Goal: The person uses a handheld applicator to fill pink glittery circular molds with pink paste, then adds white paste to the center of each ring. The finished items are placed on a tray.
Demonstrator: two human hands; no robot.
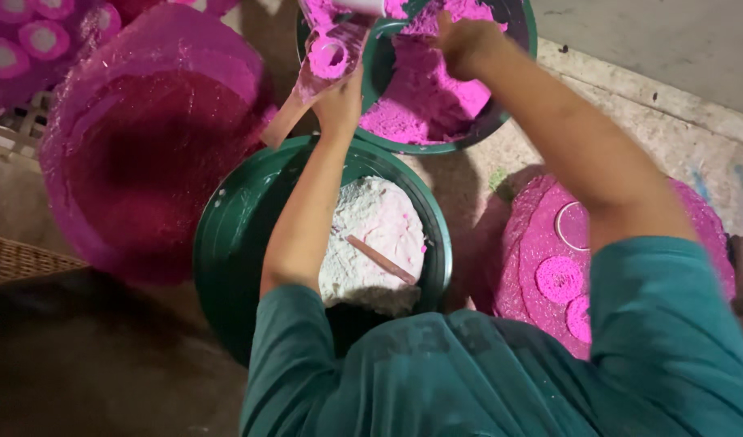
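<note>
**Two hands over a basin of pink powder**

On a rough concrete floor [630, 97] stand two green basins. The left hand [339, 101] is closed around a small tube mould [329, 55] coated in pink powder, holding it over the rim of the far basin [523, 32]. The right hand [462, 40], curled into a loose fist, presses into the pink powder [424, 101] just beside it. Below the left forearm, the near basin [234, 235] holds white powder [379, 218] with a stick [381, 259].

Pink powder [424, 97], green basins [226, 235], white powder [379, 226], perhaps pink-dusted; teal sleeves [662, 324]
</note>
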